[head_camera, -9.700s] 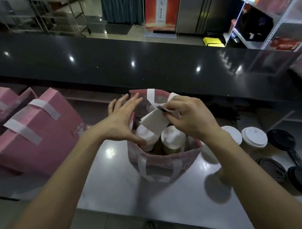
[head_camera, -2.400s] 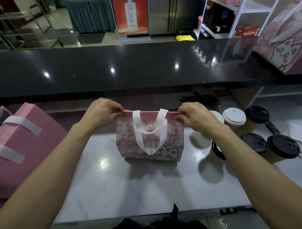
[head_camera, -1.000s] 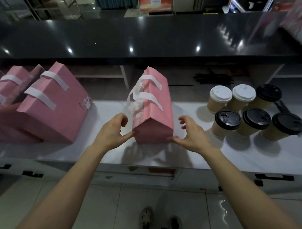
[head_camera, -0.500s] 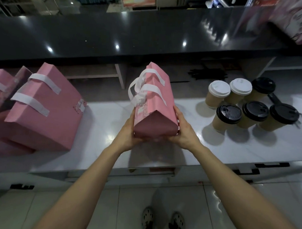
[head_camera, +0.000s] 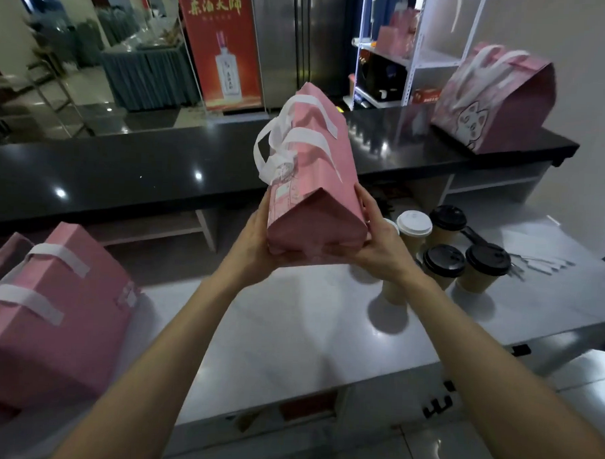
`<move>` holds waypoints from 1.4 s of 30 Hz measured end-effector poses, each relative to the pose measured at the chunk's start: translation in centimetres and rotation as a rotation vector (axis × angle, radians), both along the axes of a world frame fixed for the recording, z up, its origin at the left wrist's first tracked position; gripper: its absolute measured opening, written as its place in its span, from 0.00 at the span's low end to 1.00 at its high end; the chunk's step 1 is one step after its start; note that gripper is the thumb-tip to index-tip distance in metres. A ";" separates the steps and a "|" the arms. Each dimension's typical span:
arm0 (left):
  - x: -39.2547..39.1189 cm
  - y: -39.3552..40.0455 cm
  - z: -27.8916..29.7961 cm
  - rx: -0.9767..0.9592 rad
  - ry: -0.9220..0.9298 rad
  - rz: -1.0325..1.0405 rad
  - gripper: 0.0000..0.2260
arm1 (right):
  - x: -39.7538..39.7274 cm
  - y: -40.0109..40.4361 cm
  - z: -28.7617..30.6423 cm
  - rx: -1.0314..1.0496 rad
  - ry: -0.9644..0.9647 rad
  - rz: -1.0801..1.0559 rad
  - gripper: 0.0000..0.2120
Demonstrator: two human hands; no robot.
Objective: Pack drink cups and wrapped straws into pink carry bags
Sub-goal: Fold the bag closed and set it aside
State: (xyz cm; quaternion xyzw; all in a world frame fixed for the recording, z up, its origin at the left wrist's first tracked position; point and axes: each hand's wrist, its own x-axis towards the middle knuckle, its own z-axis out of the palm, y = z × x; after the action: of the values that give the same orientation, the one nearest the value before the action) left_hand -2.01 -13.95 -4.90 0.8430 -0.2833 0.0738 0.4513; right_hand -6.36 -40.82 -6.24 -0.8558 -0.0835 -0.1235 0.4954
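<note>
1. I am seeing the left hand (head_camera: 256, 241) and the right hand (head_camera: 379, 247) cupping the near end of a closed pink carry bag (head_camera: 313, 181), fingers wrapped up its sides and under its base, so both are gripping it.
2. I am watching the bag hanging in the air above the white worktop (head_camera: 325, 333), over its back edge, with its white handles (head_camera: 297, 140) lying folded across the closed top. I cannot tell what is inside it.
3. I am noting cups standing near the worktop's back right corner: a white-lidded cup (head_camera: 414, 228) beside a black-lidded cup (head_camera: 447, 222), with two more black-lidded cups (head_camera: 466, 266) in front of them. All lids are on, so their contents are hiding from me.
4. I am seeing another closed pink bag (head_camera: 51, 323) leaning at the worktop's left edge.
5. I am picking out a further pink bag with a cat print (head_camera: 494, 102) sitting at the right end of the black counter (head_camera: 124, 171) behind.
</note>
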 end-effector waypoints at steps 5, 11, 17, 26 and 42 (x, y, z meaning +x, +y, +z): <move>5.1 -6.0 2.5 -0.031 0.000 -0.056 0.66 | 4.4 -6.2 3.2 -0.011 -0.046 -0.026 0.64; 11.2 -15.6 3.6 -0.069 0.014 -0.025 0.63 | 11.0 -15.6 5.2 -0.054 -0.045 -0.017 0.65; 16.3 -24.0 3.7 -0.041 0.056 0.067 0.61 | 17.3 -23.8 5.5 -0.109 0.020 -0.028 0.63; 19.3 -30.2 1.8 -0.042 0.147 0.207 0.66 | 21.1 -30.1 3.8 -0.214 0.135 0.025 0.62; 24.8 -38.5 2.1 -0.031 0.192 0.209 0.65 | 16.0 -36.8 -3.6 -0.634 0.394 0.023 0.36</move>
State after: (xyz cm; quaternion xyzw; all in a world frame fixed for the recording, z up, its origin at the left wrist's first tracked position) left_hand 22.74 -52.49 -2.85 0.8642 -0.1481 0.0438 0.4789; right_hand 9.67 -77.62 -9.87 -0.9730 -0.0304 0.0813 0.2137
